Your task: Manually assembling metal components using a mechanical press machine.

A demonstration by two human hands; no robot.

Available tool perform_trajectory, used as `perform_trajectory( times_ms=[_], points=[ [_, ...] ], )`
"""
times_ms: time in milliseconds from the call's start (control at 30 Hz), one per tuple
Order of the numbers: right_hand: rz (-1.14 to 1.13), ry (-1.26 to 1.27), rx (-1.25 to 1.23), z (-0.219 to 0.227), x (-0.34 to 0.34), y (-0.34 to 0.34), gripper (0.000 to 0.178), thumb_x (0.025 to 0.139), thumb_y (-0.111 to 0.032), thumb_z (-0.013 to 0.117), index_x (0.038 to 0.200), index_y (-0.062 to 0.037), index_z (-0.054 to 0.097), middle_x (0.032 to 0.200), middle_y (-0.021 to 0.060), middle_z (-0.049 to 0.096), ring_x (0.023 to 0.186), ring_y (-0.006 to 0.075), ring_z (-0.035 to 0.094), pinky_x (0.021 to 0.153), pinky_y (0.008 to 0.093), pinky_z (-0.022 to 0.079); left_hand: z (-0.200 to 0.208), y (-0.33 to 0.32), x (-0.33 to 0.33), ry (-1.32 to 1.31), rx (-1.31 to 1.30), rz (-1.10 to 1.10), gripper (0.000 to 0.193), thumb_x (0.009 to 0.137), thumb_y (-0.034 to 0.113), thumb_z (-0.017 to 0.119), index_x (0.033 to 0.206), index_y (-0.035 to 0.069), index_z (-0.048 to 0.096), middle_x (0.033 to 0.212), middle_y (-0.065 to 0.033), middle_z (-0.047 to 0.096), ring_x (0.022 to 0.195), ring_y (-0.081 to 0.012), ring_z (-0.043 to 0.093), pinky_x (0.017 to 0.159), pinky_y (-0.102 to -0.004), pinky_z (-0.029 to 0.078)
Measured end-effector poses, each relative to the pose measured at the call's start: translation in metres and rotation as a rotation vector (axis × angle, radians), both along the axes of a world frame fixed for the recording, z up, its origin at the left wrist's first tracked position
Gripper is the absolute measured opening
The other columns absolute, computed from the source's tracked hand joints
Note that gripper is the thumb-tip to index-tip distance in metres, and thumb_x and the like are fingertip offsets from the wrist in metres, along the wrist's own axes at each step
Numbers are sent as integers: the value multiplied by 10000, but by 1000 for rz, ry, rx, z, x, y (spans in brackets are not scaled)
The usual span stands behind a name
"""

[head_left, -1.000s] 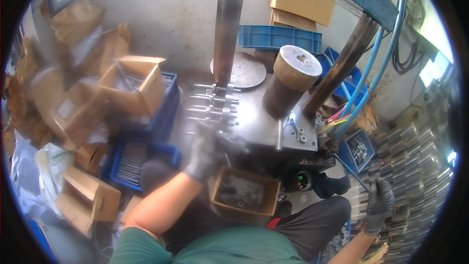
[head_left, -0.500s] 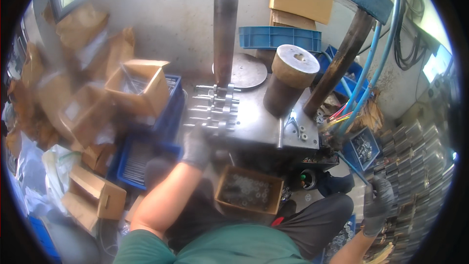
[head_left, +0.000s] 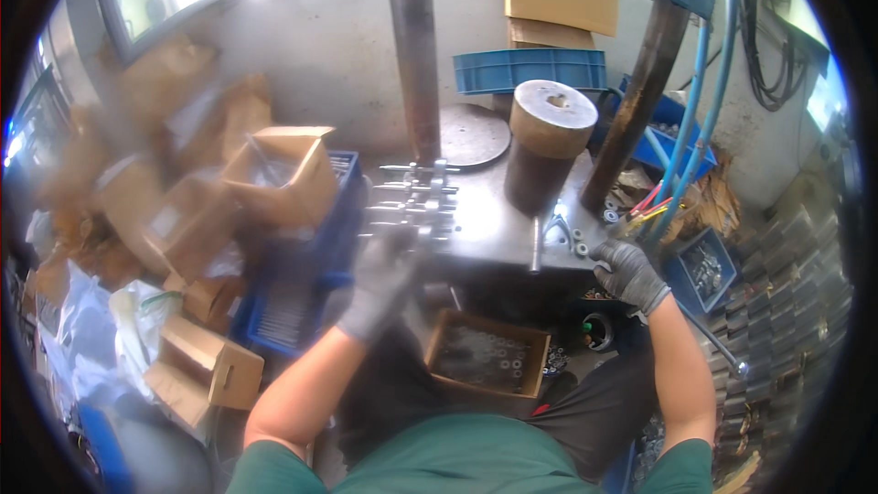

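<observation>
My left hand (head_left: pixel 380 279), in a grey glove and blurred by motion, hovers just before the near left edge of a steel work table (head_left: pixel 498 220), close to a cluster of metal shafts (head_left: pixel 416 197) lying there. I cannot make out anything in it. My right hand (head_left: pixel 629 273), also in a grey glove, rests on the table's near right corner, fingers curled by small metal rings (head_left: pixel 578 244). A cardboard box of small metal parts (head_left: pixel 487 361) sits on my lap between my arms. A thick rusty cylinder (head_left: pixel 544 142) stands upright on the table.
Open cardboard boxes (head_left: pixel 274 174) are piled at the left over blue crates (head_left: pixel 288 306). Two steel columns (head_left: pixel 416 55) rise from the table. Blue hoses (head_left: pixel 690 119) hang at the right. A small blue bin of parts (head_left: pixel 704 265) and rows of stacked metal pieces (head_left: pixel 791 311) lie at the right.
My right hand has come up from low at my right side onto the table's near right corner. My left hand has risen from the box on my lap toward the shafts.
</observation>
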State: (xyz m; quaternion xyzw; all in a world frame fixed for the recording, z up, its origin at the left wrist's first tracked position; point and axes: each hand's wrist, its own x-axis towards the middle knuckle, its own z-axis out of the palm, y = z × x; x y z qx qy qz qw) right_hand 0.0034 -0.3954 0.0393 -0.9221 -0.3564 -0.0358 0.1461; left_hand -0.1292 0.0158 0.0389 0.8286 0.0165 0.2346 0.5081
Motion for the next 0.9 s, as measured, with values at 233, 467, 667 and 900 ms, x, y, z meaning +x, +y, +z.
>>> perform_trajectory(
  times_ms=[233, 467, 667, 900],
  points=[
    [-214, -60, 179, -69, 45, -1, 237, 801, -125, 759, 1023, -46, 727, 1072, 171, 689, 1027, 358, 668, 928, 435, 539, 0, 7, 47, 539, 900, 105, 675, 840, 630, 734, 1186, 51, 706, 1263, -191, 665, 1272, -313, 595, 1085, -466, 446],
    [-249, -80, 32, -73, 46, 0, 291, 801, -224, 802, 1035, -62, 738, 1062, 153, 695, 1004, 345, 685, 916, 428, 551, -5, 3, 66, 618, 830, 109, 553, 806, 486, 768, 1123, 35, 719, 965, -187, 735, 980, -350, 712, 896, -489, 557],
    [-254, -148, 2, -72, 45, 9, 239, 780, -246, 823, 943, -89, 747, 1003, 131, 696, 965, 345, 689, 874, 439, 556, -10, 2, 66, 472, 824, 141, 516, 798, 470, 778, 1084, 43, 728, 964, -178, 731, 989, -339, 705, 921, -484, 543],
    [-290, -161, -55, -77, 42, 17, 216, 778, -240, 817, 893, -80, 730, 989, 128, 695, 912, 329, 689, 841, 421, 562, -2, 23, 45, 341, 906, 141, 463, 856, 463, 767, 1050, 44, 736, 966, -165, 725, 984, -323, 702, 906, -463, 533]
  ],
)
